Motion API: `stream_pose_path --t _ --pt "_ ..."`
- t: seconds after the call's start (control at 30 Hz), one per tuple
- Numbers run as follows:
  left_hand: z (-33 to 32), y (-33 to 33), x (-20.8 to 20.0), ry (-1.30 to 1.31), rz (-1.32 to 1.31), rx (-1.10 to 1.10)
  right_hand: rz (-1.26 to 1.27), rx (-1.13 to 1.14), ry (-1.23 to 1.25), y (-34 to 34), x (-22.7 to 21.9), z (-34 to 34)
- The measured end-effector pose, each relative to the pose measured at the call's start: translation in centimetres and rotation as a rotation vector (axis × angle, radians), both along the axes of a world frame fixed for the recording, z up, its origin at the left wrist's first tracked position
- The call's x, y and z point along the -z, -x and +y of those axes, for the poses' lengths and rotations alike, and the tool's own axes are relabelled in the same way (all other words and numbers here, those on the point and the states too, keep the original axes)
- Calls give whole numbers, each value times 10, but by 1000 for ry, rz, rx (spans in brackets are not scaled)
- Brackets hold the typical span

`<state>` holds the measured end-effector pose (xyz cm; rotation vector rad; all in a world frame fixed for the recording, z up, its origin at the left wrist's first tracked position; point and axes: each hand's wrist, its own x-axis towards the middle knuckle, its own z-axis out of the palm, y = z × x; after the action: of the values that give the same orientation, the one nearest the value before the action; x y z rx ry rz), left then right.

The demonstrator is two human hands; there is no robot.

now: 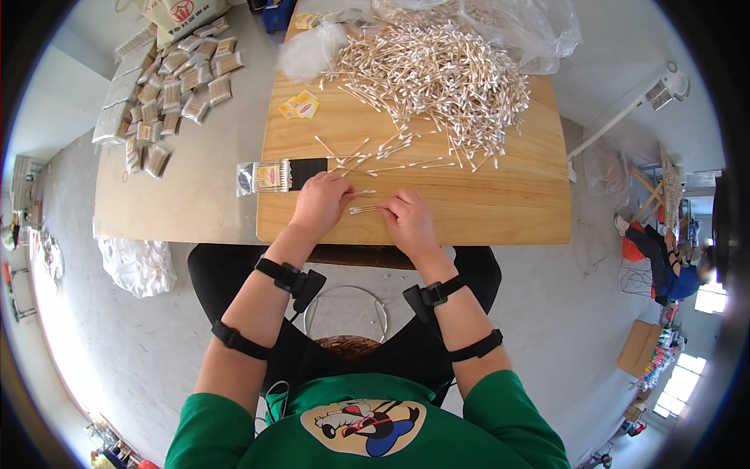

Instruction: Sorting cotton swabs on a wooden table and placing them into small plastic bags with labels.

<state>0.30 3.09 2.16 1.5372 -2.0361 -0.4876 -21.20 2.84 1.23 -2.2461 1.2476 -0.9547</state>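
My left hand (320, 205) is near the front edge of the wooden board, its fingertips pinched on a cotton swab (364, 193) whose white tip points right. Facing it, my right hand (410, 221) grips a few cotton swabs (364, 209), their tips pointing left. Just beyond my left hand, a clear plastic bag (272, 176) partly filled with swabs and a yellow card lies against a black strip (310, 172). Loose swabs (388, 169) are scattered in front of a large heap of cotton swabs (445, 82).
Small yellow cards (300, 105) lie left of the heap, and clear plastic sheeting (539, 35) is behind it. Filled swab packs (187, 74) are piled on the metal table (211, 148) at left. A white bag (137, 266) hangs below. Another person (680, 273) is far right.
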Motion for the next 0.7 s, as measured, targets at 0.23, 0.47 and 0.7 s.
stream_pose_path --t 0.23,0.47,0.7 --pt "-6 7 0 -128 101 -70 -48 20 -146 -4 -7 -2" --pt "-5 12 3 -26 101 -39 48 -70 -33 -5 -11 -8" --pt "-23 7 4 161 31 -133 24 -25 -9 -6 -7 -5"
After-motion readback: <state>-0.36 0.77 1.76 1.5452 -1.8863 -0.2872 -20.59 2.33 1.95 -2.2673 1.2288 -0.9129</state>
